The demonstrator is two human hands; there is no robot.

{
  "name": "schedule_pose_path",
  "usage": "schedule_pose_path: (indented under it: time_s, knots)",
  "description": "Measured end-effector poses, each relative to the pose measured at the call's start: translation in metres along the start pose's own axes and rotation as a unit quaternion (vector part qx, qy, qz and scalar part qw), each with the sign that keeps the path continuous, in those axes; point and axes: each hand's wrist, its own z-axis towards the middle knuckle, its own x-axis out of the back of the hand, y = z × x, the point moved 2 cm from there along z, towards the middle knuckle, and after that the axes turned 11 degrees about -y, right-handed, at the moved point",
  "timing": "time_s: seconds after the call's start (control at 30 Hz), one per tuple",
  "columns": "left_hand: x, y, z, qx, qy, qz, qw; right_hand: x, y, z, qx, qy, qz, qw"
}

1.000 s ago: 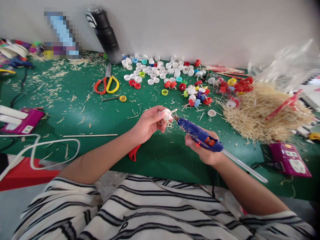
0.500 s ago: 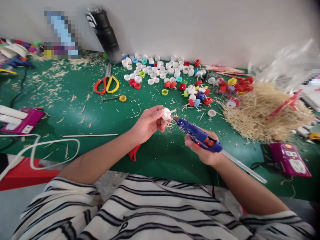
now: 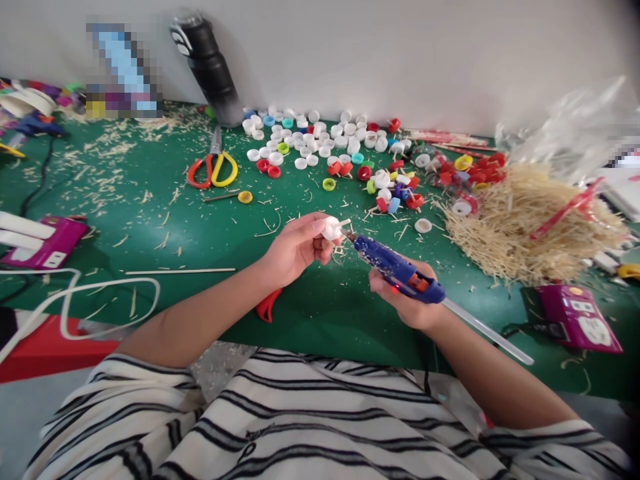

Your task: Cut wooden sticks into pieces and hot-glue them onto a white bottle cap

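Between the thumb and fingers of my left hand (image 3: 300, 247) is a white bottle cap (image 3: 331, 229), with a short pale stick (image 3: 345, 222) jutting from it toward the right. My right hand (image 3: 407, 300) is wrapped around a blue hot glue gun (image 3: 390, 265) with a small red light on its side. Its nozzle tip meets the cap close to the foot of the stick; whether glue is flowing is too small to tell. From the gun's rear a long clear glue stick (image 3: 493, 333) sticks out over my right forearm.
Loose bottle caps (image 3: 325, 143) spread along the back, near a black bottle (image 3: 207, 70) and red-and-yellow scissors (image 3: 215, 163). At right lie a heap of thin wooden sticks (image 3: 530, 227) and a magenta box (image 3: 580, 320). A white cable (image 3: 110, 283) loops at left; a red handle (image 3: 270, 307) lies below my left wrist.
Almost nothing differs. The cap in my left hand has shifted very slightly left, and the glue gun's tip stays against it.
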Motion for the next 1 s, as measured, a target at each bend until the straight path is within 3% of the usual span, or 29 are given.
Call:
schedule_pose_path:
  time_s: [1.0]
  knots:
    - [-0.0027,0.0017,-0.0008,0.013,-0.007,0.007,1.0,0.0009,0.0011,-0.0011,0.0,-0.013,0.023,1.0]
